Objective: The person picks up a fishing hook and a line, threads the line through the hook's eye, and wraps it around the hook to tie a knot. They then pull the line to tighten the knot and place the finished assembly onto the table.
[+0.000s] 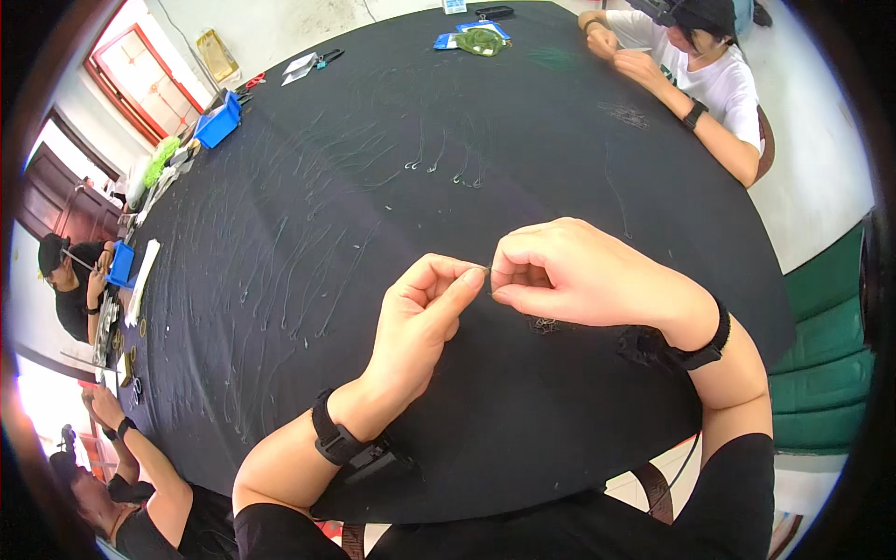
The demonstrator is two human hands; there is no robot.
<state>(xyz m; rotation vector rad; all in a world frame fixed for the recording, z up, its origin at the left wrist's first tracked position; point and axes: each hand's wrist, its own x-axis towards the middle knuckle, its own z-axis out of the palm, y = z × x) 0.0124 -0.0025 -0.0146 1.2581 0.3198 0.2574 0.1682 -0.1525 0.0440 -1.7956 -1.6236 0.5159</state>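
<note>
My left hand [415,322] is closed in a pinch, thumb against forefinger, over the middle of the dark cloth-covered table [523,420]. Facing it, my right hand [583,271] pinches too, with its fingertips almost touching the left ones. A tiny dark bit shows between the two pinches, too small to name. Just below my right hand lies a small heap of fish hooks [543,326], partly covered by it. Farther off, several fish hooks with thin lines [432,170] lie apart on the cloth. More thin lines [289,271] are spread in rows to the left.
Across the table at the right a person in white [714,79] works with both hands. Two more people [70,280] sit along the left edge. Blue bins [217,121], a green net bundle [481,41] and scissors [137,390] lie near the rim. Green chairs [821,364] stand at the right.
</note>
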